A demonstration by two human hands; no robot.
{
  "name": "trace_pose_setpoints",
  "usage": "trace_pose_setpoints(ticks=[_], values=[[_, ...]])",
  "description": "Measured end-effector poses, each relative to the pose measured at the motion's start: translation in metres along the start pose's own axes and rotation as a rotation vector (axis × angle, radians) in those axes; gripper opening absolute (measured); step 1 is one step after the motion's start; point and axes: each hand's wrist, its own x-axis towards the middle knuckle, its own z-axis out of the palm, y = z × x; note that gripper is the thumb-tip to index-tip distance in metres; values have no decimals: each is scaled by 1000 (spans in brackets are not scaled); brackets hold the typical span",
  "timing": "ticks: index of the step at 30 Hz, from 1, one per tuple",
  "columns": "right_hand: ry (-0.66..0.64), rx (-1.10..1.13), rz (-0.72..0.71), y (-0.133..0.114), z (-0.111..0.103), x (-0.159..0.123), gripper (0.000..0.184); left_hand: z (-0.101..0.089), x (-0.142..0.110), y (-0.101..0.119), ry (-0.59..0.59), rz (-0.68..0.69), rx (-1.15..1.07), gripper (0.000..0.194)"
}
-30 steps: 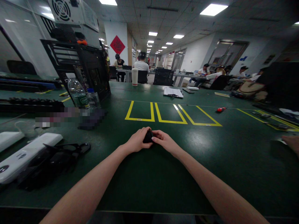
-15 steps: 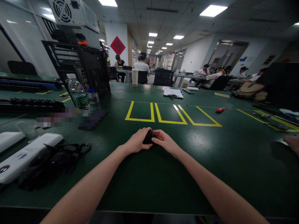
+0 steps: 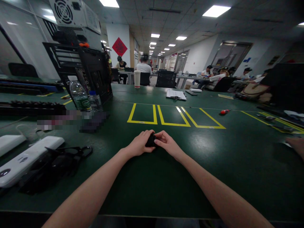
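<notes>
Both my hands meet in the middle of the green table (image 3: 147, 186), just in front of the yellow taped boxes (image 3: 173, 117). Between them is a small black object (image 3: 150, 141), too small to name. My left hand (image 3: 139, 144) curls around its left side with fingers closed on it. From the right, my right hand (image 3: 166, 142) pinches the same object with thumb and fingers. Both forearms rest low over the table.
Left: white devices (image 3: 26, 158), black straps (image 3: 59, 161), water bottles (image 3: 79, 96), an open black computer case (image 3: 92, 72). Farther back: a white cup (image 3: 137, 78), a clipboard (image 3: 176, 94), a red tool (image 3: 224, 111). Another person's hand (image 3: 295, 145) rests at the right edge. People sit at far tables.
My hands stay together on the small black object; my right fingers have shifted slightly on it. Nothing else has moved.
</notes>
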Motion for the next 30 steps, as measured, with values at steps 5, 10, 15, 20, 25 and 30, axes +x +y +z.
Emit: trace_pose_setpoints(ticks=[5, 10, 15, 20, 25, 30], values=[[-25, -15, 52, 1, -3, 1, 31, 0, 1, -1, -2, 3, -5, 58], [-67, -30, 37, -5, -4, -4, 34, -1, 0, 1, -16, -18, -16, 58], [-53, -3, 47, -9, -2, -7, 26, -1, 0, 0, -11, -14, -14, 58], [-30, -7, 40, -6, -1, -5, 26, -3, 0, 3, -20, -18, -13, 57], [-38, -21, 73, -4, -3, -3, 33, -5, -1, 5, -33, -23, -32, 55], [-65, -39, 22, -4, -3, -5, 34, -3, 0, 4, -9, 10, -1, 57]])
